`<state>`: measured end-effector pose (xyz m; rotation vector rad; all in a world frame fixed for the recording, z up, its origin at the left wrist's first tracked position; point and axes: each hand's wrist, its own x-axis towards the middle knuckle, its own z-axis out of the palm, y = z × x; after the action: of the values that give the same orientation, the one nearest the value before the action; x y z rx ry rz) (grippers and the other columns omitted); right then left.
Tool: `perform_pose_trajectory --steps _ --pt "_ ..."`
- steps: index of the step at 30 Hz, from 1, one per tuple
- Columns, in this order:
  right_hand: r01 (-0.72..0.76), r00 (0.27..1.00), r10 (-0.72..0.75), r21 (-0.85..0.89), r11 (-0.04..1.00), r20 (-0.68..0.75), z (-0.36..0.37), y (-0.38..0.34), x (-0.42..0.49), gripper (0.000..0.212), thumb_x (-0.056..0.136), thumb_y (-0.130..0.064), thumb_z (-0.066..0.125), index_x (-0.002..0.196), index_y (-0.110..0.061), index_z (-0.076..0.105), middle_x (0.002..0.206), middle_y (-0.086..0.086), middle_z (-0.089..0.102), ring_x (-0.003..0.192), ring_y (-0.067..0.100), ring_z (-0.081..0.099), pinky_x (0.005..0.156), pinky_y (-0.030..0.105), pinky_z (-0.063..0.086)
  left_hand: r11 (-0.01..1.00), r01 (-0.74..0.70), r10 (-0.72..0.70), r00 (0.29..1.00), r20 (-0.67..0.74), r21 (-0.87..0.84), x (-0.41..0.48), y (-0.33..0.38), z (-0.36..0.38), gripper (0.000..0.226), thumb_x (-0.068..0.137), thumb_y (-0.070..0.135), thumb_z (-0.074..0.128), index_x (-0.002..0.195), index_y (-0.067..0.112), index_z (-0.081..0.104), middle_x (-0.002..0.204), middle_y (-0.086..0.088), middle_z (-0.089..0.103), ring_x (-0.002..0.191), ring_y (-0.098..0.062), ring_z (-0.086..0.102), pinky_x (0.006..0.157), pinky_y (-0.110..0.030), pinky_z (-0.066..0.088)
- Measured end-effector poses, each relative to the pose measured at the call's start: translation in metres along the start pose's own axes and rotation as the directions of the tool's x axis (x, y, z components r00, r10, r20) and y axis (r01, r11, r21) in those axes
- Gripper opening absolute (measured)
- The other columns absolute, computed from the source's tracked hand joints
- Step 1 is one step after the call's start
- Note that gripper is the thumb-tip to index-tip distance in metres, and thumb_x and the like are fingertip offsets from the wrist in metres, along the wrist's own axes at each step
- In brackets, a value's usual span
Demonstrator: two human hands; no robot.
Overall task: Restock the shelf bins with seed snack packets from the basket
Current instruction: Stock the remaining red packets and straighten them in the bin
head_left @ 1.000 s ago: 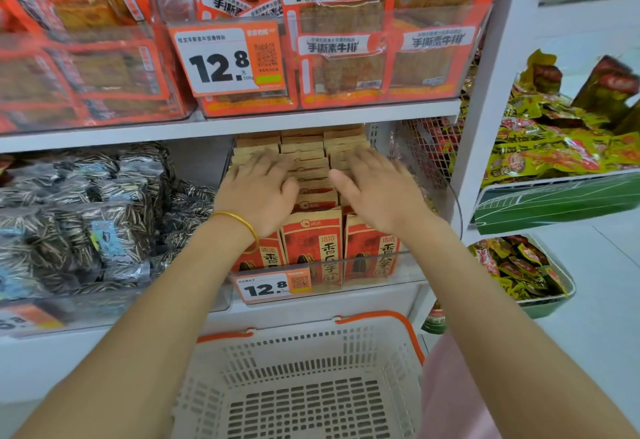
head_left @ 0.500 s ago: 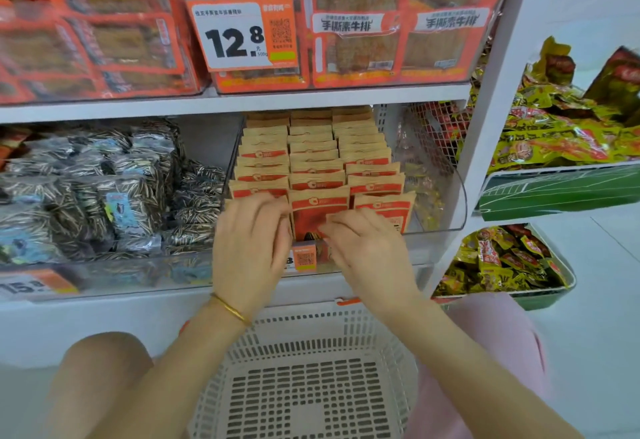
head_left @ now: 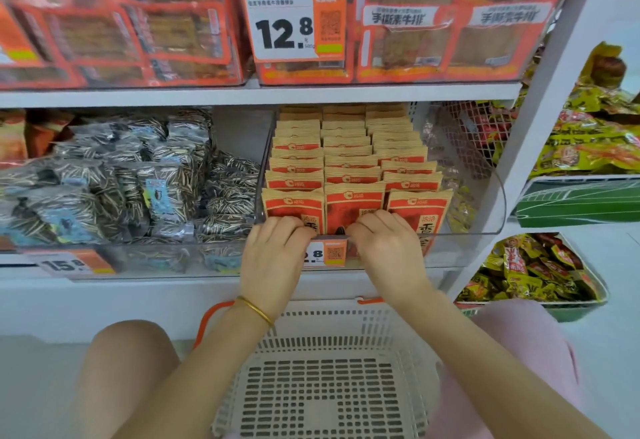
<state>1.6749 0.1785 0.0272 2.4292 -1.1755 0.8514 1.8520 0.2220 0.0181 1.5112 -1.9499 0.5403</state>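
A clear plastic bin [head_left: 479, 203] on the middle shelf holds three rows of orange-and-tan seed snack packets [head_left: 349, 168], standing upright and packed from front to back. My left hand [head_left: 273, 251] and my right hand [head_left: 384, 248] sit side by side at the bin's front wall, fingers curled over its top edge in front of the first packets. Between them shows a small orange price tag [head_left: 330, 252]. Below the shelf stands the white perforated basket [head_left: 325, 326] with orange handles; its floor shows no packets.
Striped sunflower seed bags [head_left: 114, 182] fill the bin to the left. Orange snack packs [head_left: 408, 23] and a 12.8 price tag [head_left: 294, 23] sit on the shelf above. Yellow snack packs [head_left: 533, 269] lie in green bins to the right, past the white shelf post [head_left: 540, 99].
Both hands drew back from the tops of the packet rows to the bin's front edge. The packets now stand in even rows, and the view has dropped lower.
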Motion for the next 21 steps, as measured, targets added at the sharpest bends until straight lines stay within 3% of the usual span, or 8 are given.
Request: perform_pose_trajectory --steps 6,12,21 --pt "0.055 0.997 -0.057 -0.043 0.998 -0.051 0.003 0.011 0.027 0.023 0.054 0.002 0.081 0.068 -0.011 0.069 0.069 0.004 0.065 0.070 0.025 0.062 0.066 0.029 0.043 0.999 0.024 -0.025 0.998 -0.062 -0.021 0.026 -0.011 0.003 0.013 0.077 0.005 0.065 0.088 0.010 0.067 0.089 -0.006 0.062 0.084 -0.022 0.046 0.069 -0.032 0.036" --pt "0.044 0.999 -0.044 -0.051 0.998 0.003 0.012 0.024 0.041 0.028 0.049 0.002 0.085 0.067 -0.012 0.069 0.069 0.003 0.065 0.069 0.024 0.062 0.065 0.027 0.048 0.997 -0.003 0.002 1.000 0.021 0.077 0.047 -0.015 0.014 0.022 0.068 0.003 0.077 0.084 0.013 0.069 0.084 -0.003 0.063 0.078 -0.025 0.056 0.068 -0.030 0.030" --pt "0.018 0.999 -0.016 -0.042 0.999 0.032 0.020 0.019 0.028 0.025 0.051 0.003 0.083 0.066 -0.009 0.068 0.067 0.006 0.064 0.065 0.027 0.062 0.060 0.029 0.048 0.979 -0.100 0.086 0.992 0.089 0.176 0.038 -0.013 0.016 0.021 0.073 0.009 0.048 0.080 0.014 0.068 0.078 -0.003 0.063 0.069 -0.025 0.058 0.066 -0.031 0.028"
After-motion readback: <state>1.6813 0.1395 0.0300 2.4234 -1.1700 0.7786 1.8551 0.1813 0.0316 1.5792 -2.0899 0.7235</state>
